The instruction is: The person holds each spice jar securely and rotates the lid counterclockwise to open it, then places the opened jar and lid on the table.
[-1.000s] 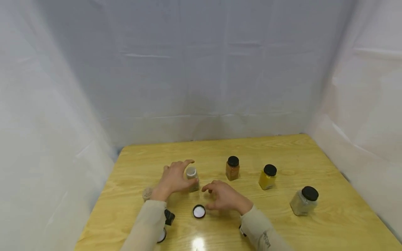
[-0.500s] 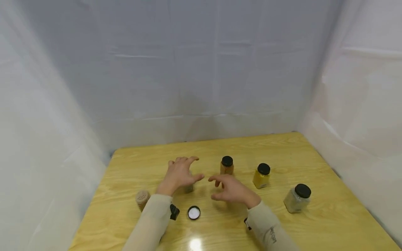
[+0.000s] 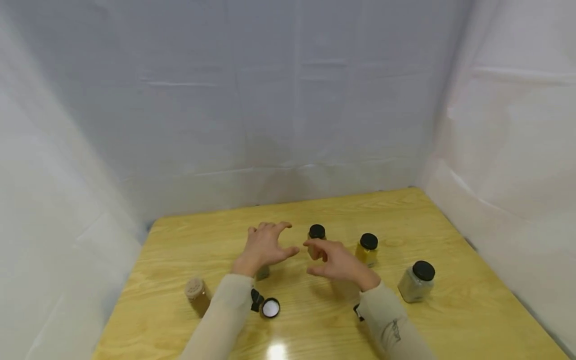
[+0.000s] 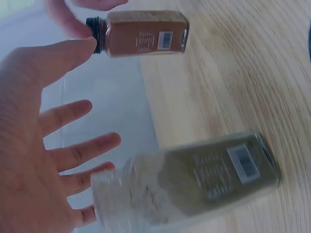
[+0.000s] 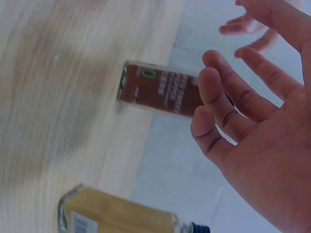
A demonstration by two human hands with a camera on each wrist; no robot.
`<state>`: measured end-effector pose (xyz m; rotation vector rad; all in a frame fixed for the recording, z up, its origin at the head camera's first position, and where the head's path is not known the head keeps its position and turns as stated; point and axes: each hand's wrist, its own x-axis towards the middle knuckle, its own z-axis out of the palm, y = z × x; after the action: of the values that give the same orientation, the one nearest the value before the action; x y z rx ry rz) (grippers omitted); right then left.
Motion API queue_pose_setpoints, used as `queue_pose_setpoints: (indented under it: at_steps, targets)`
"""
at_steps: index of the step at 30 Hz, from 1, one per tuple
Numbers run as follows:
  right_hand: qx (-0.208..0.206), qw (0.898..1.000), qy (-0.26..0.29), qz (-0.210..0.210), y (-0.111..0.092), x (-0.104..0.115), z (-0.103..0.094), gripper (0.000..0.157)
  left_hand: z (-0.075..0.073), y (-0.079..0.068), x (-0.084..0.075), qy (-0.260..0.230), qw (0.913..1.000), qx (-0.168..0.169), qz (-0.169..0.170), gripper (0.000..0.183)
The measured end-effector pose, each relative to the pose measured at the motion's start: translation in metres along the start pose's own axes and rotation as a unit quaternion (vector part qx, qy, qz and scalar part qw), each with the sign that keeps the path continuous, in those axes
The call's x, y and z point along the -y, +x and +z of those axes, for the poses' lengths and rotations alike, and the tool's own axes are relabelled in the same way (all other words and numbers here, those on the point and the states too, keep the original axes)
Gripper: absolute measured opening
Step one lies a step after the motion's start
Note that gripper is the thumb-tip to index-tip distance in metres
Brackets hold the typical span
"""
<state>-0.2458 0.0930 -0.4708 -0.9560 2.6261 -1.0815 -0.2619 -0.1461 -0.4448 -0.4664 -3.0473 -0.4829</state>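
Pale sheeting (image 3: 279, 125) hangs behind and to both sides of a wood-grained surface (image 3: 171, 255), and a bright patch of glare (image 3: 276, 351) shines near the bottom of the head view. Over the middle of the surface I see a person's two hands facing each other, well apart from the sheeting. The left hand (image 3: 265, 247) has its thumb and fingers spread wide and holds nothing. Just beneath it is an olive-coloured jar (image 4: 194, 179), mostly hidden from the head view; the left wrist view shows its bare, clear neck near the fingers.

The right hand (image 3: 339, 262) has its thumb and forefinger parted, the other fingers loosely bent, with nothing in its hold. Beyond it, near the middle of the surface, stands a reddish-brown jar (image 3: 317, 231) with a black lid, its lower part covered by the fingers in the head view; I cannot tell whether any finger touches it.

Farther right stand a yellow jar (image 3: 366, 255) and then a wider grey jar (image 3: 415, 285), both black-lidded. Left of the left sleeve (image 3: 222, 315) is a brown shaker (image 3: 198, 297) with a holed top. Near that sleeve's cuff, a loose black lid (image 3: 270, 308) lies with its white inside facing up.
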Motion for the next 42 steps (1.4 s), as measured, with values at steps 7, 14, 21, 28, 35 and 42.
queue_pose_setpoints:
  at_steps: [7, 14, 21, 28, 35, 42]
  targets:
    - [-0.028, 1.0, -0.011, -0.004, 0.002, 0.0, -0.016, 0.062, 0.005, 0.008, -0.007, -0.011, 0.9998, 0.008, 0.011, 0.068]
    - [-0.04, 0.999, -0.025, -0.001, 0.007, -0.001, -0.027, 0.064, 0.008, 0.015, -0.012, -0.022, 0.9995, 0.022, 0.003, 0.068]
    - [-0.063, 0.997, -0.034, 0.025, 0.011, 0.0, -0.031, 0.056, 0.012, 0.019, -0.017, -0.01, 0.9995, 0.031, -0.002, 0.071]
    - [-0.078, 0.994, -0.049, 0.051, 0.014, 0.0, -0.03, 0.054, 0.015, 0.021, -0.02, -0.011, 0.9988, 0.048, -0.007, 0.072]
    - [-0.088, 0.991, -0.073, 0.064, 0.018, 0.0, -0.027, 0.053, 0.02, 0.023, -0.02, -0.006, 0.9987, 0.05, -0.01, 0.073]
    - [-0.091, 0.986, -0.103, 0.089, 0.024, -0.001, -0.019, 0.053, 0.027, 0.024, -0.02, -0.014, 0.9982, 0.057, -0.011, 0.071]
